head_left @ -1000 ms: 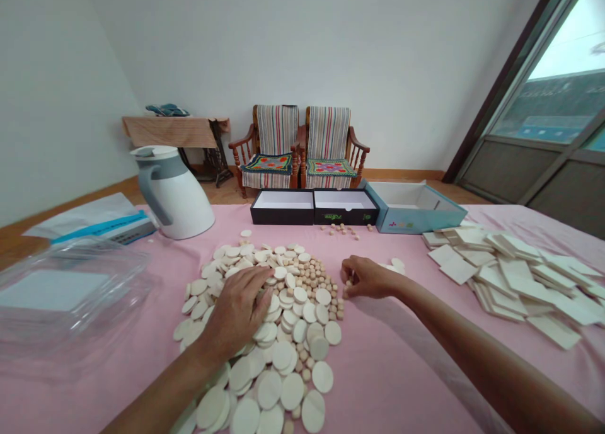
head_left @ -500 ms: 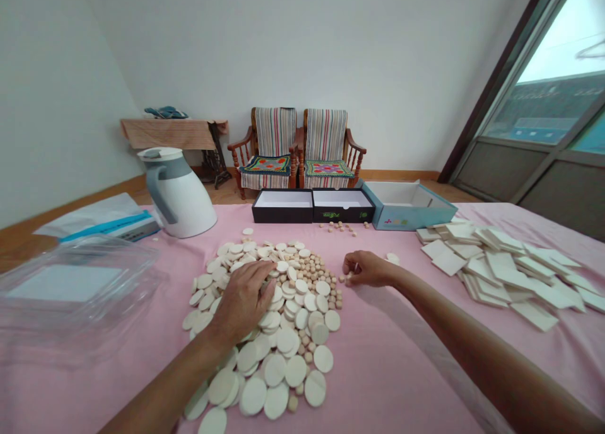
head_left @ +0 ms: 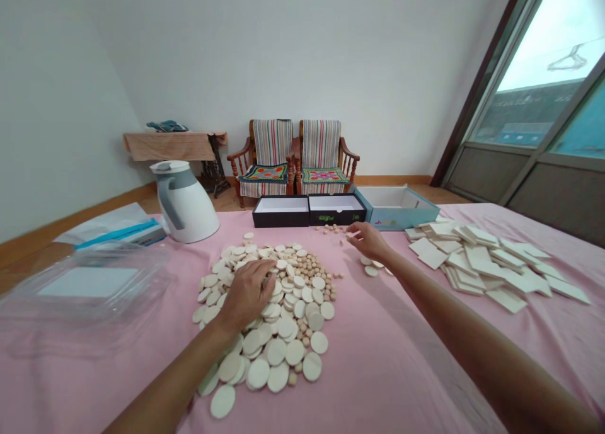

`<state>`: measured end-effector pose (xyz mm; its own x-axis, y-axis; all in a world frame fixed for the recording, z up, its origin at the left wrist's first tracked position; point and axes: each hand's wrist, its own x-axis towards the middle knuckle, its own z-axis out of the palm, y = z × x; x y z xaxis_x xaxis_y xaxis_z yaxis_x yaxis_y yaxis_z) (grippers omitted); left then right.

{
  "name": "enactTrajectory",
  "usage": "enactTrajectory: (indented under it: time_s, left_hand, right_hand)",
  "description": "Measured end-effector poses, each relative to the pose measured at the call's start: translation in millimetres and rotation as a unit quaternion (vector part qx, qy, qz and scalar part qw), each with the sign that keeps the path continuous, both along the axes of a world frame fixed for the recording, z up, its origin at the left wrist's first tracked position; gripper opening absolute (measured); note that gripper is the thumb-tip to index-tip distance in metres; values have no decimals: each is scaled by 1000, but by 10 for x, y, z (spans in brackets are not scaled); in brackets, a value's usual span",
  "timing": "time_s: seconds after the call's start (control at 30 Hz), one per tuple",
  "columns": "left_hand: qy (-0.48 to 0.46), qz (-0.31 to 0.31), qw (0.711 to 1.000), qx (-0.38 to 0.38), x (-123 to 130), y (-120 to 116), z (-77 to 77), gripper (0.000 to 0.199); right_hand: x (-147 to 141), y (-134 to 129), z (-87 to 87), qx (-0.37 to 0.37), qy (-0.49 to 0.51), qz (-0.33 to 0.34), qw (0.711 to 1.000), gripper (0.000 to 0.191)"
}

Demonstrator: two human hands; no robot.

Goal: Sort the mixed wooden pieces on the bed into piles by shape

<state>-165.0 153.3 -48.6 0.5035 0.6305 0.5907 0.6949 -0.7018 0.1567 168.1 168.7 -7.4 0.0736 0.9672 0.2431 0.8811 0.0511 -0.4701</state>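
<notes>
While the left hand lies open on wooden discs, the right hand pinches lightly by small wooden pegs, catch unclear.

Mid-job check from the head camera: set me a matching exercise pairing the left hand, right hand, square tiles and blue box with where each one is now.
Things:
1. Left hand
2. Right hand
3. Square wooden tiles
4. Open blue box

Places:
A. Beside the black box
B. In a loose heap on the right of the pink cloth
C. Resting on the pile of round wooden discs
D. Reaching near the small wooden pegs

Pairs: 1-C, 2-D, 3-B, 4-A
</notes>
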Motion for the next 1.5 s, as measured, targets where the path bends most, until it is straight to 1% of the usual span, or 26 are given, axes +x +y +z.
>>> enactTrajectory:
  time_s: [0.07, 0.13, 0.2, 0.3, 0.47, 0.53, 0.6, 0.73, 0.8, 0.87, 0.9, 0.97, 1.07, 1.13, 1.2, 1.27, 1.37, 1.43, 1.5]
  left_hand:
    - [3, 1, 1000, 2, 2, 6, -2, 28]
    - [4, 1, 1000, 2, 4, 13, -1, 28]
    - [5, 1, 1000, 2, 7, 19, 3, 29]
    - [9, 0, 1000, 0, 15, 26, 12, 30]
    - [16, 0, 1000, -5, 35, 40, 27, 33]
    - [16, 0, 1000, -7, 42, 53, 28, 33]
    - [16, -1, 1000, -9, 46, 70, 26, 34]
    - [16, -1, 1000, -12, 50, 91, 19, 37]
    - [16, 2, 1000, -11, 54, 92, 20, 38]
    - [15, 5, 1000, -9, 59, 90, 24, 38]
    - [15, 6, 1000, -7, 63, 90, 26, 38]
    - [13, 6, 1000, -4, 69, 93, 29, 38]
    - [8, 5, 1000, -2, 76, 102, 24, 38]
    - [3, 5, 1000, 0, 79, 108, 15, 38]
    - [-1, 6, 1000, 1, 81, 109, 6, 37]
    - [-4, 7, 1000, 2, 82, 103, 2, 37]
    - [-4, 9, 1000, 4, 82, 81, 6, 35]
    - [-3, 9, 1000, 4, 81, 60, 10, 34]
    - [-3, 10, 1000, 4, 82, 42, 13, 33]
  right_hand:
    - [71, -111, -5, 14, 8, 8, 1000, 13]
    - [148, -289, -29, -6, -3, 29, 1000, 10]
    - [229, -496, -61, -30, -14, 43, 999, 10]
    - [365, -779, -112, -57, -20, 44, 997, 13]
    - [614, -1113, -162, -87, -11, 37, 995, 16]
    - [701, -1249, -139, -100, -9, 42, 994, 15]
    - [777, -1414, -82, -123, -18, 50, 991, 14]
    - [913, -1810, 61, -211, -90, 54, 972, 10]
    - [973, -1997, 83, -248, -140, 42, 958, 16]
    - [1018, -2143, 54, -271, -170, 32, 947, 27]
    - [1032, -2195, 26, -275, -172, 30, 945, 30]
    - [1040, -2253, -34, -273, -160, 33, 948, 29]
    - [1005, -2206, -78, -251, -143, 36, 957, 20]
    - [955, -2070, -66, -227, -133, 29, 964, 17]
    - [896, -1851, -38, -190, -122, 9, 974, 17]
    - [840, -1577, -16, -148, -116, -19, 982, 19]
    - [777, -1167, -13, -67, -111, -67, 989, 23]
    - [726, -958, -25, -14, -80, -80, 993, 27]
    - [631, -825, -40, 15, -43, -73, 996, 26]
